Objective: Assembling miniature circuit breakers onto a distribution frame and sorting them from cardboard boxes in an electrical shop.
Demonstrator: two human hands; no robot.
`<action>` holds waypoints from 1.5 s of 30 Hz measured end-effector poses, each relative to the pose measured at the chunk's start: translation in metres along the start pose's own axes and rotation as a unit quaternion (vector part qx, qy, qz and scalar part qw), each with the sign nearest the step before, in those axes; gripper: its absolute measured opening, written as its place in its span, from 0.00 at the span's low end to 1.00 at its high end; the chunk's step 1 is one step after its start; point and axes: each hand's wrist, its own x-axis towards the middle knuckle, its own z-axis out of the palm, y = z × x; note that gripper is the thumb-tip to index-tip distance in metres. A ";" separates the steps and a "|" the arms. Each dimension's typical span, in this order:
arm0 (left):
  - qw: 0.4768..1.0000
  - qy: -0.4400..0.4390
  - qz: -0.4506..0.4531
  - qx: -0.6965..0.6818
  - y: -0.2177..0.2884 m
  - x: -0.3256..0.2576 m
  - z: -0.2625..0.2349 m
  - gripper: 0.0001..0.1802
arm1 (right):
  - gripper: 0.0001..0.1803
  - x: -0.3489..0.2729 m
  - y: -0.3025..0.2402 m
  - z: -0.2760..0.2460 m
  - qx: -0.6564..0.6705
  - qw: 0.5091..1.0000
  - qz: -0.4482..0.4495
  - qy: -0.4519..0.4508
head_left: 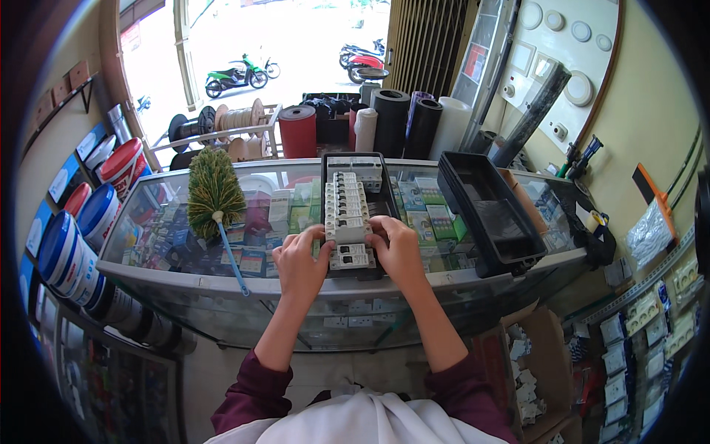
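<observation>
- Left hand (302, 255) and right hand (397, 248): fingers gripping breakers (350, 203) from 2 sides.
- Breakers: in or just above a black box (381, 206), cannot tell which, on the counter (200, 282).
- Left: duster (214, 189).
- Right: black case (488, 211).
- Far: rolls (390, 126).

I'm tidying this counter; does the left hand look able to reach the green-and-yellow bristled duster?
Probably yes: the duster lies left of the left hand, its blue handle nearest, and nothing visible blocks the way, though that hand would first have to leave the white rectangular modules.
</observation>
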 end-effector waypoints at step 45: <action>0.984 0.082 0.084 -0.135 0.043 -0.019 -0.024 0.17 | 0.24 -0.039 -0.011 -0.069 0.011 0.998 0.042 0.042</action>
